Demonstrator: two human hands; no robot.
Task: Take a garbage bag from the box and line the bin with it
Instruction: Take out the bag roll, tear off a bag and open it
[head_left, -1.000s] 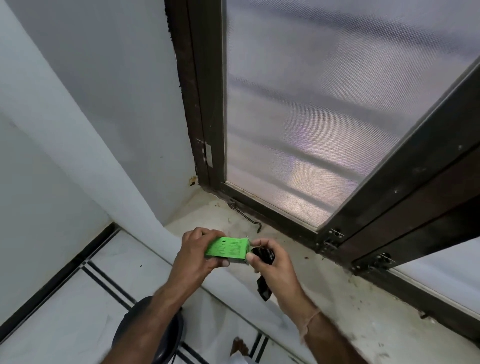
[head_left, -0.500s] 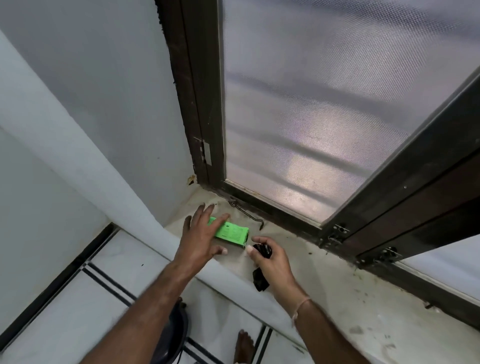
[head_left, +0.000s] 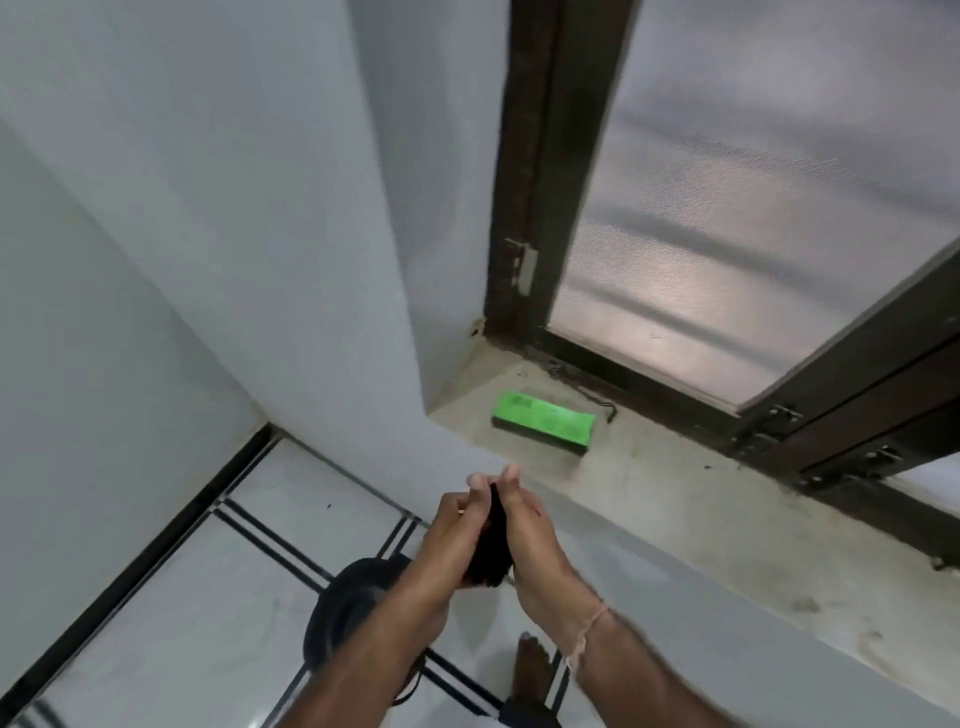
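Note:
A folded black garbage bag (head_left: 491, 545) is held between my two hands in front of the window sill. My left hand (head_left: 454, 535) grips its left side and my right hand (head_left: 530, 535) grips its right side, with the fingertips meeting at the bag's top edge. The green bag box (head_left: 543, 422) lies flat on the sill (head_left: 675, 499), beyond my hands and apart from them. The black round bin (head_left: 348, 608) stands on the floor below my left forearm, which partly hides it.
A dark-framed window with frosted glass (head_left: 753, 234) rises behind the sill, with a metal hook latch (head_left: 597, 402) near the box. White walls close in on the left. The floor is of white tiles with black lines (head_left: 182, 597). A bare foot (head_left: 530, 670) shows near the bin.
My left hand has let go of the green box, which now lies on the sill. Both hands have drawn back from the sill and come together around the black bag.

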